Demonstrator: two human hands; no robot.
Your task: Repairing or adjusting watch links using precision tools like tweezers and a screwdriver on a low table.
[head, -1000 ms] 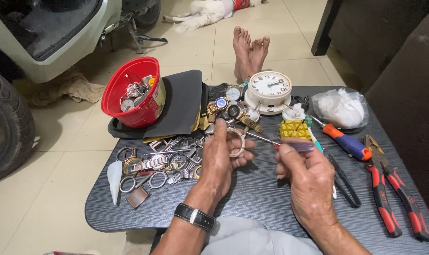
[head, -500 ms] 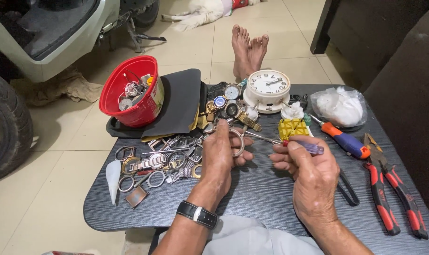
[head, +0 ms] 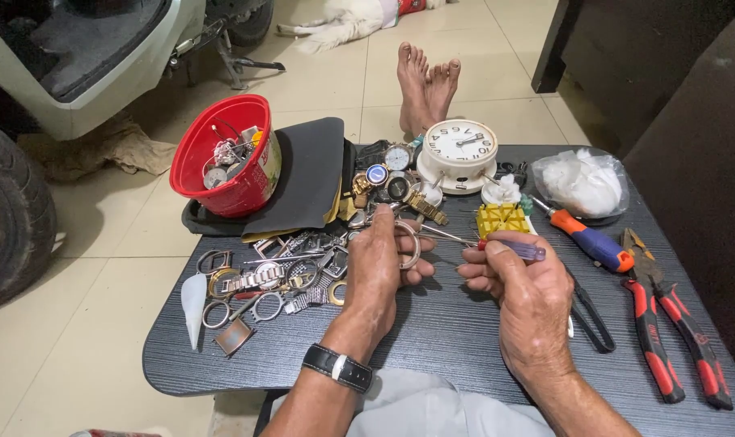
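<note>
Head view: left hand [head: 379, 271] closed round small metal watch case [head: 408, 244], near tabletop [head: 456, 340] middle. Right hand [head: 529, 295] pinches thin screwdriver [head: 497, 245] by clear purple handle, tip at case. Case looks light, rigid, slippery, likely delicate; best gripped by rim. Watch parts [head: 270, 271] toward left edge, white clock [head: 461, 150] at far edge, red pliers [head: 667, 324] at right edge

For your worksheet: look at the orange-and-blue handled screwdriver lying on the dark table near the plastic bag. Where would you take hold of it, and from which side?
Grip the screwdriver around its thick orange-and-blue handle, coming from above. It lies flat on the table, shaft toward the clock, with open space on either side of the handle. The pliers lie close to its blue end, so a mid-handle grip looks safest.
</note>
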